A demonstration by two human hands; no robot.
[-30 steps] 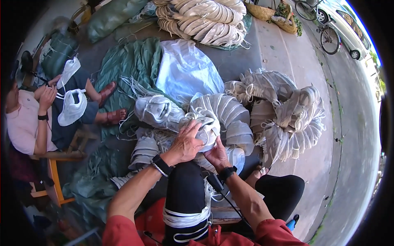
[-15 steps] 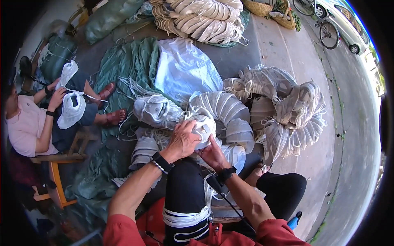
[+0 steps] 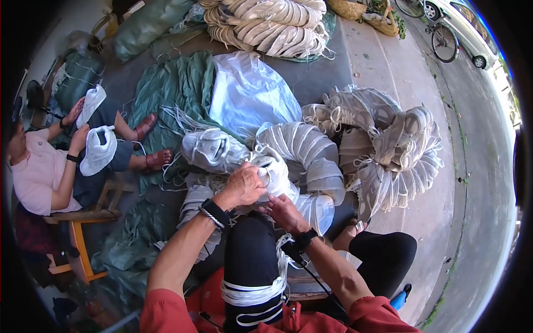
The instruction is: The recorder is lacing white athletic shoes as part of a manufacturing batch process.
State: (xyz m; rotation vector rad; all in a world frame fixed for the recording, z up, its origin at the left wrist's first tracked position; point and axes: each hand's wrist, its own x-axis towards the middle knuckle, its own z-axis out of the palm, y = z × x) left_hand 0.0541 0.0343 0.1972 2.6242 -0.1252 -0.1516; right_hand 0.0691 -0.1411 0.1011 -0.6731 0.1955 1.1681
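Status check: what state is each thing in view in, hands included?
Left hand: fingers closed on the white shoe upper
Right hand: fingers bent by its near edge; grip unclear
White shoe upper: held
Curved row of uppers: nested together
White laces: wound around a leg
Green sheet: spread, wrinkled
Pale sheet: spread, creased
Co-worker's uppers: held up
Bicycle: upright

Daylight glares at upper right, the lower left lies dim, and straight edges bow.
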